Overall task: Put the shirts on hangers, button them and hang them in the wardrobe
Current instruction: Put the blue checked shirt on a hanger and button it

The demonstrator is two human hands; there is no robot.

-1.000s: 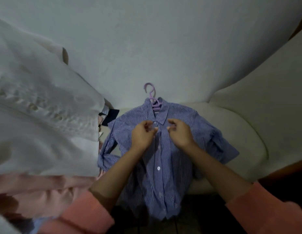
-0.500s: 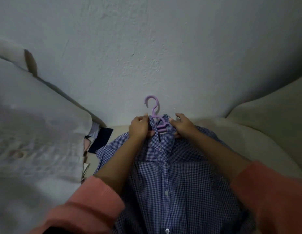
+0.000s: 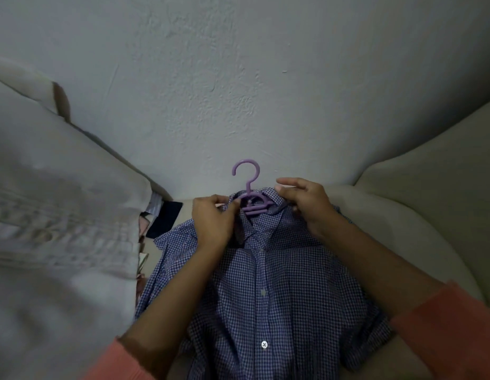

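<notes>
**A:** From the head camera, what had changed in that last second?

**B:** A second back, both hands were lower down on the placket, working a button near the collar. By this moment they had climbed to the neck of the checked shirt [image 3: 268,286]. The left hand [image 3: 213,223] was pinching the left collar edge just beside the purple hanger [image 3: 250,200]. The right hand [image 3: 305,207] gripped the collar fabric on the other side, its index finger stretched out above the rest.

**A:** And where was the shirt?

**B:** Lying face up on the pale sofa [image 3: 419,204], already on the hanger, with the hook poking out past the collar towards the wall [image 3: 238,78]. The view had also drawn in closer.

**A:** What did that mean for the job?

**B:** My reading is that buttoning was over, or paused. The placket looked closed down the front, though I couldn't check every button. The hands were probably settling the collar round the hanger before lifting it for the wardrobe, which wasn't in view.

**A:** Anything else nearby?

**B:** Blurred white cloth [image 3: 60,229] on the left, with some dark and pink garments [image 3: 161,218] tucked beside it.
</notes>
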